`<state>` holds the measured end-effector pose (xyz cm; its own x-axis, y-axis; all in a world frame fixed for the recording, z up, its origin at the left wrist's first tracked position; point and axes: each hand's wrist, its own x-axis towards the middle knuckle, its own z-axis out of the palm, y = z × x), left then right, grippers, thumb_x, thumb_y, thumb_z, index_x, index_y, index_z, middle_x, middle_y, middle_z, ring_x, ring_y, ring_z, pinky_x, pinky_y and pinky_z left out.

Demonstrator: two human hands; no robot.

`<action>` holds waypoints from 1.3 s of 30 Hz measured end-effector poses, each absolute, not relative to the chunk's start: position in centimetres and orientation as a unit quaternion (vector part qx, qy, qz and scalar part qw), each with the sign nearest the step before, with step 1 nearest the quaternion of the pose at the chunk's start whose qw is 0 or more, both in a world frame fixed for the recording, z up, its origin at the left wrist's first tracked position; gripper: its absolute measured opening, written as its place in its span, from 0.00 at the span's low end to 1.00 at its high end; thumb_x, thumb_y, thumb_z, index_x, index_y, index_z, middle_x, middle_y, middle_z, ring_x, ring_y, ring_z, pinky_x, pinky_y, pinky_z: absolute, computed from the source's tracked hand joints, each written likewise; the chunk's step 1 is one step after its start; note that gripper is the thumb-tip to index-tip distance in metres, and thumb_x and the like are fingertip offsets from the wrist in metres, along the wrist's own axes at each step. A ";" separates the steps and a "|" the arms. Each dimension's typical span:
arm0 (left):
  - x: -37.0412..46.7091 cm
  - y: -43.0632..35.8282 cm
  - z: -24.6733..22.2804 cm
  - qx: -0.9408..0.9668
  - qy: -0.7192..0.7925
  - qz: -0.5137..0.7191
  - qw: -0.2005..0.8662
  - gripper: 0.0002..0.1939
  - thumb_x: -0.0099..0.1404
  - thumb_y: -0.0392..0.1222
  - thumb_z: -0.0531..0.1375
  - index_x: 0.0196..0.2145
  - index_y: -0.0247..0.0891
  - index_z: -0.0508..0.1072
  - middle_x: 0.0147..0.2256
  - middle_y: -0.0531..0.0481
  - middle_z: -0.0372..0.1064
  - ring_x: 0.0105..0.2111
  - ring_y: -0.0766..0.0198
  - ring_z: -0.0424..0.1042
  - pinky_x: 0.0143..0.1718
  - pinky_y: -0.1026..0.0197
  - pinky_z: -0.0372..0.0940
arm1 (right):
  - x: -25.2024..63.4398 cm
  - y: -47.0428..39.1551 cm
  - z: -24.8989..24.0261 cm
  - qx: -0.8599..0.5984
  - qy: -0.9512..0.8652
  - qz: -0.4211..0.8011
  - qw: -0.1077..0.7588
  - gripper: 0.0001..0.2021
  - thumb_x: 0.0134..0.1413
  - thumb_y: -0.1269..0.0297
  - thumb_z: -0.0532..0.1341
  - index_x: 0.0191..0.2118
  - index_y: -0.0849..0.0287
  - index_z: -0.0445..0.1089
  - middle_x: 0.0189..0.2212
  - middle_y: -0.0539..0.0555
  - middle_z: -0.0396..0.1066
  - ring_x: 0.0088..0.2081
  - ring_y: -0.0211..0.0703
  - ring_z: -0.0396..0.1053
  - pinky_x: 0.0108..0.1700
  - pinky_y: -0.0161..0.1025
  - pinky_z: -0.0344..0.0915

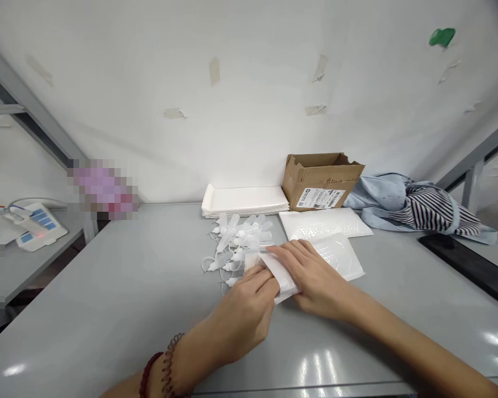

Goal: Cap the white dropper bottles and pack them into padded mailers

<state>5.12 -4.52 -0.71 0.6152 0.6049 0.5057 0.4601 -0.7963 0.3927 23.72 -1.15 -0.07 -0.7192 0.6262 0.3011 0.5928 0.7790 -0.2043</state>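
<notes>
A white bubble mailer (282, 278) is held between both hands, its near end folded or opened out. My left hand (249, 304) has its fingers closed at the mailer's edge, the fingertips partly hidden there. My right hand (315, 276) grips the mailer from the other side, its fingers lying over the top. White padded material (342, 255) reaches out behind my right hand; I cannot tell whether it belongs to the same mailer. Just beyond my left hand lies a pile of small translucent squeeze bottles (240, 235) with white nozzle caps.
A stack of white mailers (244, 200) stands by the wall, beside an open cardboard box (323, 179). Another bubble mailer (323, 222) lies before the box. At right are bundled blue and striped cloth (431, 207) and a long black object (468, 265).
</notes>
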 end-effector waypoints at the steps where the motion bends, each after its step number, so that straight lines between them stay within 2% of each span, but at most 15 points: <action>1: 5.2 -4.7 -0.5 0.892 0.304 0.309 0.131 0.12 0.61 0.22 0.47 0.28 0.37 0.59 0.28 0.49 0.60 0.30 0.63 0.59 0.34 0.60 0.62 | 23.7 -1.2 -0.1 -0.327 -0.927 0.050 0.177 0.34 0.36 0.79 0.54 0.57 0.65 0.54 0.45 0.63 0.65 0.46 0.54 0.61 0.47 0.52 0.57; 7: 4.9 -5.3 0.4 0.894 0.327 0.211 0.223 0.09 0.60 0.25 0.49 0.32 0.37 0.62 0.34 0.47 0.64 0.34 0.62 0.64 0.36 0.61 0.65 | 23.3 -1.6 0.0 -0.298 -0.937 0.068 0.172 0.34 0.37 0.79 0.54 0.57 0.66 0.53 0.47 0.63 0.65 0.47 0.54 0.61 0.48 0.52 0.57; 11: 4.3 -4.9 0.9 0.894 0.289 0.246 0.238 0.09 0.60 0.26 0.49 0.32 0.36 0.65 0.32 0.48 0.67 0.34 0.62 0.66 0.37 0.61 0.65 | 23.9 -1.3 0.4 -0.298 -0.938 0.072 0.160 0.34 0.39 0.78 0.54 0.58 0.64 0.52 0.48 0.63 0.65 0.48 0.54 0.61 0.47 0.52 0.57; 13: 3.8 -4.5 1.4 0.895 0.264 0.281 0.222 0.10 0.62 0.28 0.50 0.37 0.36 0.68 0.34 0.47 0.70 0.40 0.59 0.67 0.43 0.57 0.64 | 24.4 -1.0 0.6 -0.303 -0.938 0.063 0.155 0.36 0.41 0.77 0.54 0.61 0.64 0.49 0.51 0.65 0.63 0.49 0.56 0.60 0.48 0.53 0.56; 15: 3.1 -4.0 1.7 0.904 0.267 0.280 0.180 0.09 0.64 0.35 0.56 0.43 0.37 0.69 0.40 0.45 0.71 0.50 0.54 0.63 0.51 0.51 0.60 | 24.9 -0.7 0.8 -0.306 -0.939 0.051 0.150 0.39 0.40 0.77 0.54 0.63 0.64 0.45 0.54 0.65 0.61 0.51 0.57 0.58 0.49 0.54 0.55; 17: 2.7 -3.7 1.6 0.919 0.290 0.242 0.112 0.13 0.61 0.41 0.62 0.43 0.38 0.69 0.44 0.45 0.70 0.56 0.48 0.57 0.55 0.43 0.55 | 25.1 -0.7 1.1 -0.303 -0.941 0.050 0.143 0.42 0.39 0.77 0.54 0.65 0.63 0.42 0.55 0.64 0.60 0.52 0.56 0.58 0.50 0.55 0.54; 18: 2.6 -3.5 1.3 0.925 0.298 0.221 0.075 0.12 0.60 0.40 0.63 0.42 0.38 0.69 0.45 0.44 0.69 0.56 0.46 0.55 0.55 0.41 0.54 | 25.1 -0.8 1.1 -0.300 -0.942 0.054 0.137 0.42 0.40 0.76 0.54 0.65 0.63 0.42 0.55 0.64 0.61 0.52 0.56 0.59 0.50 0.55 0.54; 20: 2.6 -3.3 0.6 0.934 0.299 0.194 0.011 0.08 0.59 0.30 0.60 0.37 0.36 0.70 0.43 0.44 0.68 0.55 0.45 0.57 0.54 0.39 0.53 | 24.8 -1.0 1.1 -0.290 -0.947 0.059 0.127 0.41 0.42 0.74 0.54 0.65 0.62 0.42 0.54 0.63 0.62 0.52 0.55 0.59 0.51 0.56 0.54; 23: 2.8 -3.2 -0.4 0.938 0.284 0.194 -0.036 0.12 0.56 0.21 0.52 0.32 0.34 0.68 0.39 0.44 0.68 0.50 0.49 0.61 0.51 0.44 0.57 | 24.2 -1.6 0.4 -0.278 -0.952 0.029 0.123 0.36 0.46 0.70 0.54 0.63 0.68 0.48 0.56 0.67 0.60 0.55 0.58 0.57 0.53 0.58 0.54; 27: 2.8 -2.9 -0.3 0.927 0.299 0.224 -0.038 0.11 0.62 0.23 0.49 0.33 0.34 0.67 0.33 0.46 0.69 0.41 0.56 0.65 0.43 0.51 0.62 | 23.1 -2.4 -0.9 -0.285 -0.939 -0.089 0.169 0.27 0.48 0.68 0.54 0.55 0.79 0.60 0.57 0.76 0.57 0.56 0.66 0.55 0.51 0.59 0.59; 31: 2.6 -2.8 0.4 0.919 0.293 0.263 -0.028 0.09 0.65 0.27 0.50 0.30 0.35 0.65 0.31 0.48 0.68 0.37 0.59 0.65 0.39 0.54 0.62 | 22.3 -3.2 -1.7 -0.270 -0.918 -0.162 0.240 0.24 0.50 0.69 0.53 0.51 0.81 0.63 0.55 0.78 0.59 0.55 0.69 0.56 0.47 0.59 0.63; 33: 2.6 -2.7 0.5 0.909 0.295 0.293 -0.015 0.08 0.65 0.28 0.52 0.29 0.35 0.64 0.30 0.49 0.68 0.36 0.59 0.65 0.38 0.55 0.62 | 22.1 -3.4 -1.9 -0.252 -0.910 -0.180 0.274 0.22 0.52 0.71 0.54 0.51 0.81 0.63 0.52 0.77 0.63 0.53 0.66 0.59 0.45 0.56 0.65; 36: 2.6 -2.8 0.5 0.885 0.317 0.340 -0.011 0.08 0.66 0.33 0.54 0.28 0.36 0.63 0.29 0.49 0.67 0.34 0.60 0.64 0.36 0.57 0.62 | 22.1 -3.5 -1.8 -0.230 -0.896 -0.189 0.328 0.18 0.56 0.70 0.58 0.51 0.77 0.65 0.42 0.71 0.69 0.47 0.59 0.64 0.41 0.52 0.67; 39: 2.5 -2.7 0.4 0.877 0.327 0.352 -0.023 0.09 0.66 0.33 0.54 0.28 0.36 0.63 0.28 0.50 0.66 0.33 0.61 0.63 0.35 0.57 0.61 | 22.1 -3.4 -1.5 -0.230 -0.886 -0.171 0.363 0.14 0.55 0.74 0.60 0.48 0.72 0.67 0.33 0.62 0.70 0.38 0.49 0.67 0.36 0.46 0.68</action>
<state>2.50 -2.73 0.38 0.5384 0.5569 0.6325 0.5886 -0.7856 0.1906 22.11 -3.37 -1.51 -0.6302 0.2831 0.7230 0.5318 0.8359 0.1362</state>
